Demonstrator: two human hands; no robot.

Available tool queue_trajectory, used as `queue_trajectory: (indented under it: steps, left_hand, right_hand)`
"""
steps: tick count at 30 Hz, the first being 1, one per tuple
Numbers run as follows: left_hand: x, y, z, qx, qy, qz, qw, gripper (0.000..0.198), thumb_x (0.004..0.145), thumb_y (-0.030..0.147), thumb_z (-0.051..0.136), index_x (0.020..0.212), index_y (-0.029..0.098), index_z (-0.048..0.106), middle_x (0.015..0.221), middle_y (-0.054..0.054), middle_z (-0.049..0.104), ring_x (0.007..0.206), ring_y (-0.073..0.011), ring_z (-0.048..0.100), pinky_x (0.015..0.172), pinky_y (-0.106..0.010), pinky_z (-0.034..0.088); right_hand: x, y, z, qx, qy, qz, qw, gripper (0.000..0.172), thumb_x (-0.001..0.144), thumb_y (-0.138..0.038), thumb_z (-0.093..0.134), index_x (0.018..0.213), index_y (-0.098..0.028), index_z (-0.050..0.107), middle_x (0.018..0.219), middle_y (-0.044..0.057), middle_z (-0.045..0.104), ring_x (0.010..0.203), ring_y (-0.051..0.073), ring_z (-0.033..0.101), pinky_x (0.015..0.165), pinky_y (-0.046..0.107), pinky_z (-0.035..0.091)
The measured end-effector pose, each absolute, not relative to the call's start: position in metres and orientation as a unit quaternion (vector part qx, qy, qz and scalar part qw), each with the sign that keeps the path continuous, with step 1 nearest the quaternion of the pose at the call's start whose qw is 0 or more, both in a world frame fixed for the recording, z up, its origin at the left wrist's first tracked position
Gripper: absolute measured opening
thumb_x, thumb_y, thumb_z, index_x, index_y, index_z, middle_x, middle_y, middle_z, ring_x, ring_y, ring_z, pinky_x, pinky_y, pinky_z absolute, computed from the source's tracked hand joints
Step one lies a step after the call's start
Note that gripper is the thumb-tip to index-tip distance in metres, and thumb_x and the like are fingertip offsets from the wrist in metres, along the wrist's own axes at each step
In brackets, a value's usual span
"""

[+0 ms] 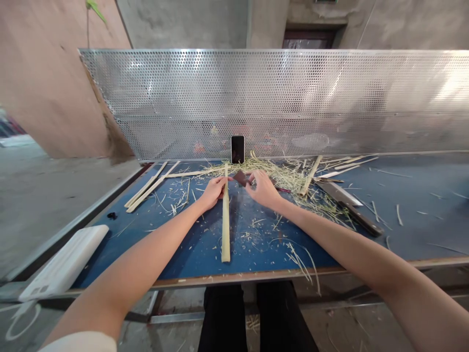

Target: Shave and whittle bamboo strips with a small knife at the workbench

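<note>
My left hand [215, 191] is closed on a pale bamboo strip [225, 230], gripping it toward its far end. The strip points away from me, and its wide near end reaches close to the table's front edge. Just right of the strip, my right hand [259, 187] pinches a small, flat, dark brown piece [240, 177] that looks like folded sandpaper. Its left corner comes near the fingertips of my left hand. Whether the brown piece touches the strip, I cannot tell.
Bamboo shavings [271, 168] are heaped along the back of the blue table [190, 254]. A phone [238, 149] leans against the perforated metal screen [227, 93]. A large knife [348, 205] lies at right. More strips [150, 188] and a white power strip [66, 261] are at left.
</note>
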State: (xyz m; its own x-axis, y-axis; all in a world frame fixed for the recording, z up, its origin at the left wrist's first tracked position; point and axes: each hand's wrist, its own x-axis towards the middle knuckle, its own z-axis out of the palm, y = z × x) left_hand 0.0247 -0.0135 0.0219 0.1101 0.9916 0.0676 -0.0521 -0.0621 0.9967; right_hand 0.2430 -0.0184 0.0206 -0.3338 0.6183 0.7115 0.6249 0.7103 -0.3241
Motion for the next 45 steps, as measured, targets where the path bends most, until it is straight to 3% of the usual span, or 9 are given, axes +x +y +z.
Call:
queue_trajectory:
  steps: [3, 8, 13, 18, 23, 26, 33, 38, 45]
  left_hand:
    - [0.023, -0.012, 0.021, 0.52, 0.45, 0.512, 0.515, 0.021, 0.094, 0.037, 0.067, 0.095, 0.016, 0.07, 0.055, 0.008, 0.035, 0.043, -0.0079, 0.029, 0.043, -0.022, 0.019]
    - [0.021, -0.011, 0.018, 0.545, 0.439, 0.506, 0.504, 0.024, 0.095, 0.036, 0.065, 0.097, 0.014, 0.072, 0.059, 0.006, 0.039, 0.046, -0.0087, 0.033, 0.045, -0.023, 0.024]
    - [0.023, -0.011, 0.017, 0.566, 0.456, 0.496, 0.475, 0.024, 0.096, 0.034, 0.062, 0.093, 0.013, 0.073, 0.057, 0.006, 0.037, 0.047, -0.0095, 0.032, 0.044, -0.023, 0.022]
    - [0.023, -0.008, 0.016, 0.558, 0.442, 0.492, 0.502, 0.021, 0.097, 0.031, 0.059, 0.096, 0.014, 0.071, 0.055, 0.008, 0.034, 0.042, -0.0083, 0.027, 0.042, -0.022, 0.018]
    - [0.023, -0.006, 0.013, 0.553, 0.449, 0.491, 0.501, 0.019, 0.099, 0.028, 0.057, 0.096, 0.014, 0.07, 0.055, 0.007, 0.036, 0.042, -0.0081, 0.03, 0.041, -0.022, 0.019]
    - [0.023, -0.006, 0.013, 0.554, 0.453, 0.497, 0.49, 0.019, 0.1, 0.029, 0.058, 0.09, 0.015, 0.066, 0.054, 0.008, 0.036, 0.041, -0.0077, 0.03, 0.041, -0.022, 0.02]
    - [0.025, -0.006, 0.012, 0.579, 0.441, 0.485, 0.485, 0.02, 0.104, 0.031, 0.055, 0.096, 0.016, 0.064, 0.059, 0.006, 0.047, 0.042, -0.0078, 0.038, 0.04, -0.021, 0.025]
    - [0.026, -0.005, 0.013, 0.557, 0.429, 0.49, 0.515, 0.019, 0.106, 0.033, 0.054, 0.096, 0.017, 0.059, 0.057, 0.008, 0.045, 0.038, -0.0075, 0.038, 0.039, -0.02, 0.025]
    - [0.024, -0.005, 0.011, 0.547, 0.418, 0.486, 0.539, 0.023, 0.101, 0.04, 0.063, 0.098, 0.017, 0.061, 0.058, 0.008, 0.044, 0.038, -0.0068, 0.039, 0.039, -0.02, 0.025]
  right_hand:
    - [0.237, -0.042, 0.029, -0.312, -0.88, 0.015, 0.359, 0.007, 0.096, -0.019, 0.051, 0.1, -0.021, 0.056, 0.098, 0.01, 0.065, 0.091, 0.025, 0.059, 0.083, 0.04, 0.051]
    - [0.228, -0.062, 0.032, -0.209, -0.93, -0.032, 0.301, 0.025, 0.103, -0.016, 0.045, 0.122, -0.017, 0.062, 0.105, 0.012, 0.065, 0.098, 0.025, 0.061, 0.086, 0.041, 0.053]
    - [0.227, -0.061, 0.031, -0.168, -0.931, -0.03, 0.323, 0.016, 0.107, -0.023, 0.05, 0.105, -0.017, 0.066, 0.096, 0.01, 0.065, 0.094, 0.024, 0.062, 0.086, 0.04, 0.055]
    - [0.23, -0.056, 0.031, -0.251, -0.885, -0.063, 0.388, 0.022, 0.108, -0.021, 0.046, 0.096, -0.018, 0.064, 0.089, 0.01, 0.063, 0.088, 0.024, 0.059, 0.082, 0.041, 0.054]
    - [0.227, -0.056, 0.027, -0.209, -0.926, -0.112, 0.295, 0.026, 0.11, -0.021, 0.044, 0.098, -0.017, 0.068, 0.093, 0.011, 0.063, 0.088, 0.024, 0.06, 0.084, 0.042, 0.055]
    - [0.22, -0.062, 0.024, -0.151, -0.95, -0.082, 0.261, 0.025, 0.11, -0.023, 0.046, 0.1, -0.018, 0.068, 0.095, 0.01, 0.063, 0.089, 0.023, 0.06, 0.085, 0.04, 0.056]
    - [0.212, -0.062, 0.019, -0.183, -0.937, 0.028, 0.296, 0.022, 0.112, -0.026, 0.044, 0.105, -0.018, 0.064, 0.102, 0.009, 0.066, 0.094, 0.022, 0.063, 0.088, 0.038, 0.055]
    - [0.216, -0.058, 0.018, -0.264, -0.889, 0.099, 0.361, 0.019, 0.11, -0.029, 0.049, 0.099, -0.02, 0.061, 0.095, 0.006, 0.067, 0.084, 0.02, 0.062, 0.079, 0.036, 0.052]
    - [0.227, -0.059, 0.023, -0.233, -0.9, 0.126, 0.345, 0.012, 0.101, -0.032, 0.065, 0.102, -0.02, 0.062, 0.091, 0.004, 0.063, 0.078, 0.018, 0.058, 0.074, 0.034, 0.051]
